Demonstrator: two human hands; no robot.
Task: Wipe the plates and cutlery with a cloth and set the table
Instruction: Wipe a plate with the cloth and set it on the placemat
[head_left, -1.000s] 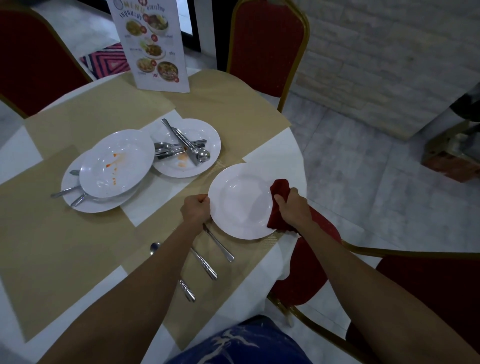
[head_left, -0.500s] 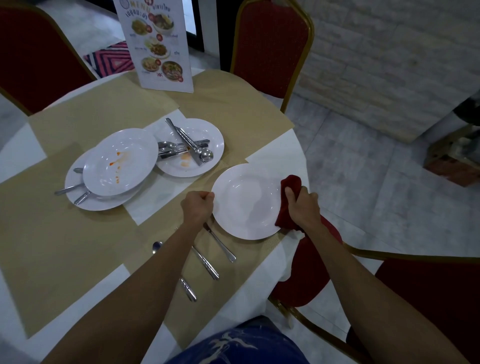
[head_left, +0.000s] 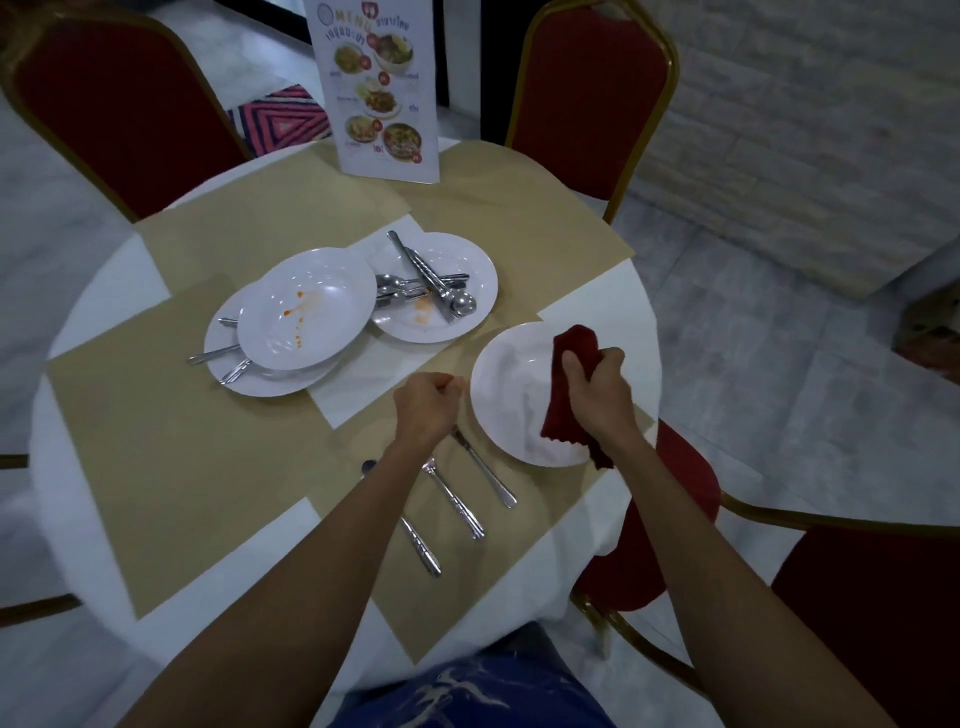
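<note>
Round counter, white cloth with beige mats: fills the left and centre of the frame; the setting looks less than half done.
Two stacked white plates, orange sauce smears: centre left, cutlery trapped between them; judged unwiped.
White plate piled with steel cutlery: upper centre, also smeared; judged unwiped.
Clean white deep plate: centre right on a mat at the counter's edge, glossy and free of stains; wiping seems nearly finished.
Right hand: grasps the cloth and holds it on the plate.
Left hand: clenched just beside the plate's left rim, nothing visible in it.
Dark red cloth: bunched, draped over the plate's right side.
Three steel cutlery pieces: lower centre, laid side by side left of the plate, apparently clean.
</note>
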